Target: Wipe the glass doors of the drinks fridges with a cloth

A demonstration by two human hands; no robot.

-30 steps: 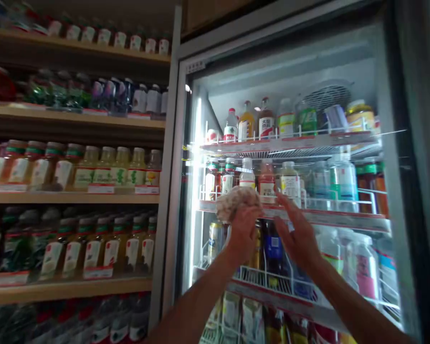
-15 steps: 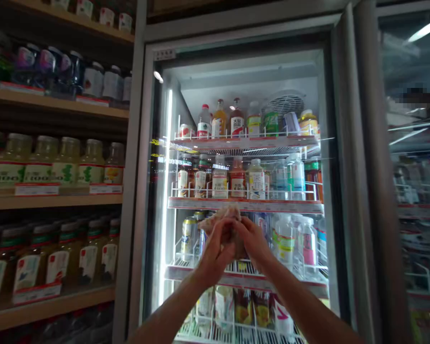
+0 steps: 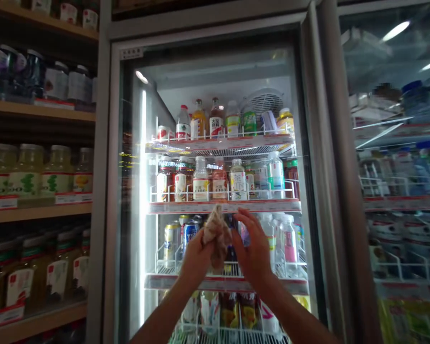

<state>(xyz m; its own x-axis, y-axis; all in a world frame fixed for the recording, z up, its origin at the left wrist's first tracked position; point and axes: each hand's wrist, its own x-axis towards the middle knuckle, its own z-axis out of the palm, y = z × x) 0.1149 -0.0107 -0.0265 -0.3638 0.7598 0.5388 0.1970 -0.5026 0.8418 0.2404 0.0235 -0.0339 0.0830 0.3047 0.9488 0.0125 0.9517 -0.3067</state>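
A crumpled, pale pinkish cloth point(image 3: 217, 234) is bunched up in front of the fridge's glass door point(image 3: 229, 71). My left hand point(image 3: 197, 255) is closed on its left side, and the cloth sticks up above the fingers and hangs below them. To the right of the cloth, my right hand point(image 3: 254, 248) is held up with its fingers apart and slightly curved, holding nothing. Behind both hands, through the glass, stand cans and bottles on the third shelf point(image 3: 175, 282).
Wooden shelves point(image 3: 39, 212) with rows of bottles and jars line the left side. The metal door frame point(image 3: 105, 191) runs upright beside them. On the right is a second glass-doored fridge point(image 3: 397, 191) with more bottles inside.
My right hand has let go of the cloth and moved apart to the right. The cloth now hangs from my left hand alone. The view has shifted right.
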